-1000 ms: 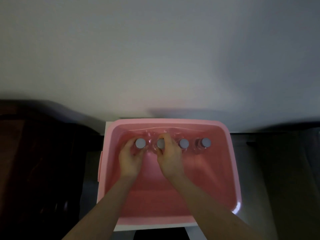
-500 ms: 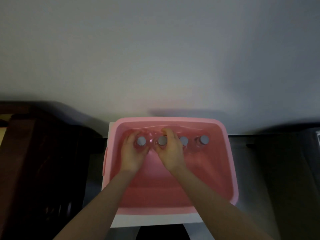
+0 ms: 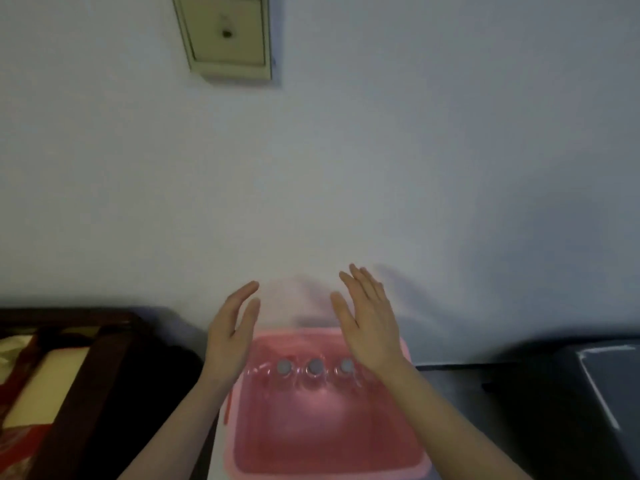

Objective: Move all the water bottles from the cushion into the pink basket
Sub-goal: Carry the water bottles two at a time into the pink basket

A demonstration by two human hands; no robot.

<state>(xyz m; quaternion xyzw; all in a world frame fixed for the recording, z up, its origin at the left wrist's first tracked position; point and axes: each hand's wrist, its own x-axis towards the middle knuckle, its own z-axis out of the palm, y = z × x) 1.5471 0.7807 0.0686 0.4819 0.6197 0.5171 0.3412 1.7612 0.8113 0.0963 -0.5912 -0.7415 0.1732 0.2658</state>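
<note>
The pink basket [image 3: 325, 441] sits low in the middle of the head view. Along its far wall stand clear water bottles with grey caps; three caps show [image 3: 284, 367], [image 3: 314, 367], [image 3: 345, 366]. My right forearm hides the spot to their right. My left hand [image 3: 231, 336] hovers above the basket's far left corner, fingers straight and apart, holding nothing. My right hand [image 3: 369, 322] hangs above the far right side, palm flat, fingers spread, also holding nothing. No cushion shows in the view.
A pale wall fills the upper view, with a beige wall plate [image 3: 227, 34] at the top. A dark wooden frame [image 3: 93, 372] with light and red fabric lies to the left. A dark surface [image 3: 568, 403] lies to the right.
Both hands have let go of the bottles and risen above the basket with fingers spread. The camera has tilted upward, so more wall shows.
</note>
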